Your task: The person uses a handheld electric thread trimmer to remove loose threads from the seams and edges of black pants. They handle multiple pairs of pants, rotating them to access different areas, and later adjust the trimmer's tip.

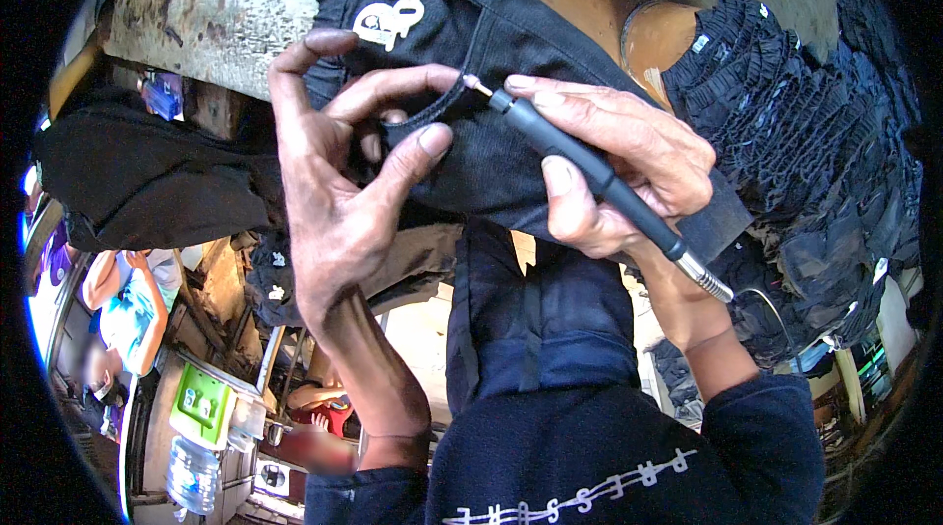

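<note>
A pair of black denim shorts, with an elastic waistband and a white printed figure, lies over a wooden support. My left hand is at the slanted pocket edge; its index fingertip backs the seam, the thumb is bent near the cloth, and another finger is raised by the waistband. In my right hand is a dark pen-shaped rotary tool with a metal spring sleeve at its rear. Its small pinkish tip meets the pocket edge right by my left index fingertip.
A weathered wooden beam runs at the left, above dark cloth. Piled black garments fill the right side. A thin cable hangs below the tool. At lower left are a green tray, a clear water jug and other people.
</note>
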Available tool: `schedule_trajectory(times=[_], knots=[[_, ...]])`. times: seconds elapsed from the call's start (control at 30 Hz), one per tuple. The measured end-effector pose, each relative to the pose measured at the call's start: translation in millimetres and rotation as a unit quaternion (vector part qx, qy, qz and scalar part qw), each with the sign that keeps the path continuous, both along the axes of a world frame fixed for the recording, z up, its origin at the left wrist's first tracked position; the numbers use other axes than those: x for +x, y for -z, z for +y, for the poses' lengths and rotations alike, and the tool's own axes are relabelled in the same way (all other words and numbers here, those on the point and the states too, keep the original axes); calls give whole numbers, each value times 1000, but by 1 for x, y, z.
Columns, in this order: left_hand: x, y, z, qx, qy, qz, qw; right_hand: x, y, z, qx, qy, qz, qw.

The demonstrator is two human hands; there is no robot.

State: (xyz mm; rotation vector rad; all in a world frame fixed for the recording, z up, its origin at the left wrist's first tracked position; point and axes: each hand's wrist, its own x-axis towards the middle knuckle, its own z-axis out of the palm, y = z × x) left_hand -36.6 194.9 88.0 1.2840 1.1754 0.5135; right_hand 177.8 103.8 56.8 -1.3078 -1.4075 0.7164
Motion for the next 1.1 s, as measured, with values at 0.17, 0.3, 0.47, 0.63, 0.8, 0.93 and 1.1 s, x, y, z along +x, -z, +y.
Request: schedule_trajectory(times=[0.17,0.3,0.47,0.63,0.8,0.93,1.1], knots=[[2,-1,0,-3,3,3,1000,-1,2,2,16,15,2,1000],[2,-2,0,2,7,-3,1000,0,2,3,15,27,-19,999],[2,-4,-1,-12,8,6,1000,-1,3,4,22,44,-37,998],[3,-5,-1,-19,9,3,1000,-3,1,3,3,60,-19,998],[2,-5,-1,-3,20,16,1000,-1,-2,3,-12,57,-25,998],[1,-4,0,5,29,16,999,-3,-2,4,-18,70,-27,997],[2,-5,-1,-1,27,10,1000,-1,-2,7,0,69,-47,996]])
